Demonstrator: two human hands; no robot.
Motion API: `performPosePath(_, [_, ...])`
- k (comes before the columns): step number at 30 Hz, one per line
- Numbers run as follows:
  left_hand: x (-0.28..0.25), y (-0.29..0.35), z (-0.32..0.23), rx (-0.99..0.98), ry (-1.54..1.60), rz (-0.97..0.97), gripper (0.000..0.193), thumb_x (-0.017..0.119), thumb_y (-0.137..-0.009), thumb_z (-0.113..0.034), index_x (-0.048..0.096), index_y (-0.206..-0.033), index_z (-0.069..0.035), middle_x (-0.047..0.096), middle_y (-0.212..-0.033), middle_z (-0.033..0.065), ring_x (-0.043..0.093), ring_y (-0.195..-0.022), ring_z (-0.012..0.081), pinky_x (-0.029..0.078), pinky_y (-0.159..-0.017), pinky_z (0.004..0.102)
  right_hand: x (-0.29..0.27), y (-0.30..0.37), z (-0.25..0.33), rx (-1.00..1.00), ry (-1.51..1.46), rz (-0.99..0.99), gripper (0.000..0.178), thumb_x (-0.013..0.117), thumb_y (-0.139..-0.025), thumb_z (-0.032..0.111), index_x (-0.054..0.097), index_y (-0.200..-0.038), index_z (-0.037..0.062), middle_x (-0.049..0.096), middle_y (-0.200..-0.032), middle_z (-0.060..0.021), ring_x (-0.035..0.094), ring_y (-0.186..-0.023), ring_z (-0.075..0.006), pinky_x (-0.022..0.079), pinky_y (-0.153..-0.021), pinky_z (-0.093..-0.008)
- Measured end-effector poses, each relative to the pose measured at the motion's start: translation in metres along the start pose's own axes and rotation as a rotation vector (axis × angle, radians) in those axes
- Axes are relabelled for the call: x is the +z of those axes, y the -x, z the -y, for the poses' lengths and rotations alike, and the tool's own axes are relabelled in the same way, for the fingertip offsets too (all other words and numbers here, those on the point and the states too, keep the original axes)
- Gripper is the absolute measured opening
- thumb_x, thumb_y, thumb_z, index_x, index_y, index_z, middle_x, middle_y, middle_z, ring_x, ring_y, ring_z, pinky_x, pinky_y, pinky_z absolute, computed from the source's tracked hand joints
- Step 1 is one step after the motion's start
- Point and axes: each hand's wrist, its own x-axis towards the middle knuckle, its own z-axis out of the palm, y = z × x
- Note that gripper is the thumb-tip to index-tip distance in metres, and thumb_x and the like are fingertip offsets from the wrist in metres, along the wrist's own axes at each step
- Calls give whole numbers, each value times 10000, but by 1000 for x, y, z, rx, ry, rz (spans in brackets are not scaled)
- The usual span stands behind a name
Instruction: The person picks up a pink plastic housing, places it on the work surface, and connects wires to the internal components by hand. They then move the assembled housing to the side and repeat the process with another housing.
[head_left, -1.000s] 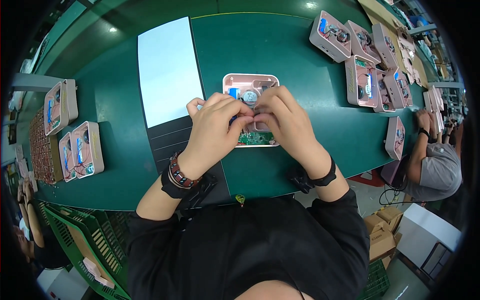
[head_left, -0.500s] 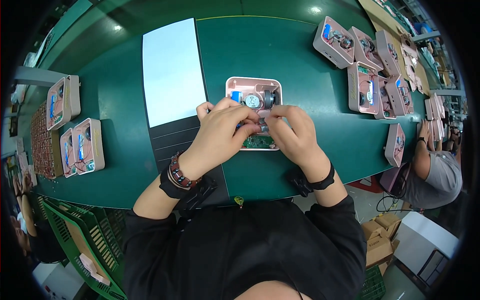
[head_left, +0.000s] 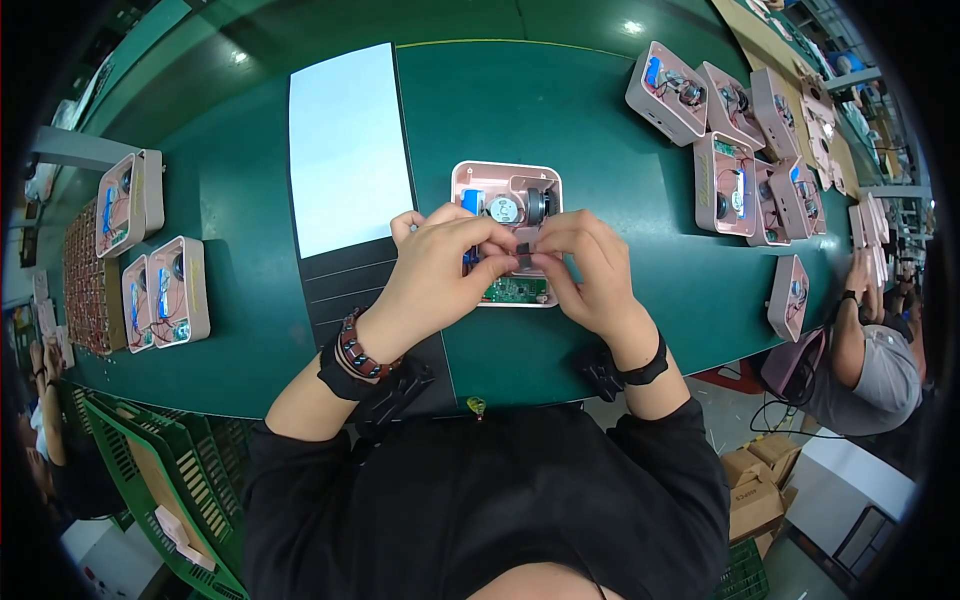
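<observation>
Since the earlier frames my hands are sitting lower over the pink case (head_left: pixel 505 180), so its upper half with the blue part, the round silver speaker (head_left: pixel 505 209) and the dark round part beside it is now showing clear. The case is lying open-side-up on the green bench (head_left: pixel 600 110), just right of the white sheet (head_left: pixel 345 150), and I am taking it as my landmark.

My left hand (head_left: pixel 440 265) is covering the case's lower left, its fingers curled in and pinching at a small dark piece (head_left: pixel 522 262) over the middle of the case. My right hand (head_left: pixel 590 265) is coming in from the case's right side, and its fingers are closing on that same dark piece from the other side. Both hands are grasping it between them; how firmly, I cannot tell. Below the piece, a green circuit board (head_left: pixel 515 290) is peeking out at the case's lower edge.

I am judging the case to be light, stiff plastic, with thin wires and a bare board inside that would be fragile; the safe hold is on its outer walls, not on the insides. The dark piece looks tiny and easy to drop, so it wants a fingertip pinch.

Well right of the case, more open pink cases (head_left: pixel 740 150) are standing in a cluster; well left, two more pairs (head_left: pixel 165 290) are lying.
</observation>
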Motion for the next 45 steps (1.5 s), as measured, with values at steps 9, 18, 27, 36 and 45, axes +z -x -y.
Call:
performPosePath(9, [0,-1,0,14,-27,-13,35,681,-815,-173,673,-835,-145,659,-708,-79,558,-839,108,222,-791,369,0,-5,-1,-99,-26,52,236,718,-697,-36,580,-877,28,602,-919,-103,617,-747,-257,501,-615,-331])
performPosePath(18, [0,-1,-1,61,-45,-11,31,676,-816,-167,660,-800,-145,651,-700,-73,561,-820,112,222,-783,368,9,-2,1,35,-91,-1,208,697,-737,-67,576,-889,7,583,-959,-124,608,-727,-212,510,-578,-297])
performPosePath(27, [2,0,-2,57,-55,-54,44,671,-806,-146,640,-779,-130,617,-710,-58,556,-811,132,226,-781,374,11,-1,1,-83,30,-26,279,702,-732,-67,596,-974,23,566,-1005,-128,615,-727,-210,527,-597,-291])
performPosePath(36, [4,2,-3,103,-210,-138,47,691,-781,-129,648,-800,-123,621,-769,-46,549,-866,133,224,-794,368,11,-1,7,86,-14,-39,266,714,-724,-43,620,-962,27,549,-1034,-125,622,-762,-217,534,-615,-303])
performPosePath(45, [5,2,-1,154,-213,-195,55,694,-776,-149,641,-772,-134,614,-724,-51,554,-832,132,229,-781,384,11,-3,7,88,-1,-28,199,708,-716,-55,622,-883,11,554,-1031,-117,624,-800,-219,538,-607,-303])
